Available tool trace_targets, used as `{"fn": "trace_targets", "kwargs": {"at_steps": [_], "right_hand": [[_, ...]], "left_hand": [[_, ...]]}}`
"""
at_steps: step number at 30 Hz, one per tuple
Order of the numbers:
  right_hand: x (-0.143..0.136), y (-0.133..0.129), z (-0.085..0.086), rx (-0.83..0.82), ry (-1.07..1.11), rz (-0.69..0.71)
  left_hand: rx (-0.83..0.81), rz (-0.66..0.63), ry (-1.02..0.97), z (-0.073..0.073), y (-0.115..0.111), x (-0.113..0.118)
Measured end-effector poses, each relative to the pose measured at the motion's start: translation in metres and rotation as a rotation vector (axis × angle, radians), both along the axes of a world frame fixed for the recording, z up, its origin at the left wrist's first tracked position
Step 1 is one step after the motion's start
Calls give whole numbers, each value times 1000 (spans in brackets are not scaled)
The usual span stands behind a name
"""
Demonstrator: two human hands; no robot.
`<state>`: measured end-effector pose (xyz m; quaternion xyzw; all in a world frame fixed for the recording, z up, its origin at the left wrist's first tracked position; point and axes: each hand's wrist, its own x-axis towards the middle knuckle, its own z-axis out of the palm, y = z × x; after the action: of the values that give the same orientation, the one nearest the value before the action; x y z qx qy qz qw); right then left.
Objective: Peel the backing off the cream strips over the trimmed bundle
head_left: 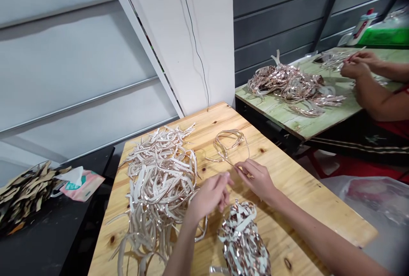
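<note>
My right hand [255,178] is closed in a pinch on the end of a thin shiny strip [228,162]. That strip runs toward a loose coil of rose-gold strips [234,134] on the wooden table. Just left of it, my left hand [211,195] has its fingers curled in; whatever they may hold is hidden. Beneath my left wrist and to its left spreads a large heap of pale, metallic-edged strips [159,178]. Between my forearms lies a dense bundle of shiny rose-gold and white strips [244,242].
At right, a co-worker's hands [359,64] work over a green table [303,129] bearing another shiny strip pile [284,82] and a white bottle [362,27]. A black surface at left holds a tissue pack [84,185] and brown strips [25,193]. A wall stands behind.
</note>
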<state>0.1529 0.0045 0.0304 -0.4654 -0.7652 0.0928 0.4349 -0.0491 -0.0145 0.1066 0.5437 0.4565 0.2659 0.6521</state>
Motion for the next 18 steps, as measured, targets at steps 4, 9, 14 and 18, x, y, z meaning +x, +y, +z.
{"fn": "trace_targets", "kwargs": {"at_steps": [4, 9, 14, 18], "right_hand": [[-8, -9, 3, -2, 1, 164], [-13, -11, 4, -157, 285, 28], [-6, -8, 14, -337, 511, -80], [-5, -5, 17, -570, 802, 56]], "left_hand": [[96, 220, 10, -41, 0, 28], [404, 411, 233, -66, 8, 28], [578, 500, 349, -67, 7, 23], [526, 596, 211, -65, 2, 30]]}}
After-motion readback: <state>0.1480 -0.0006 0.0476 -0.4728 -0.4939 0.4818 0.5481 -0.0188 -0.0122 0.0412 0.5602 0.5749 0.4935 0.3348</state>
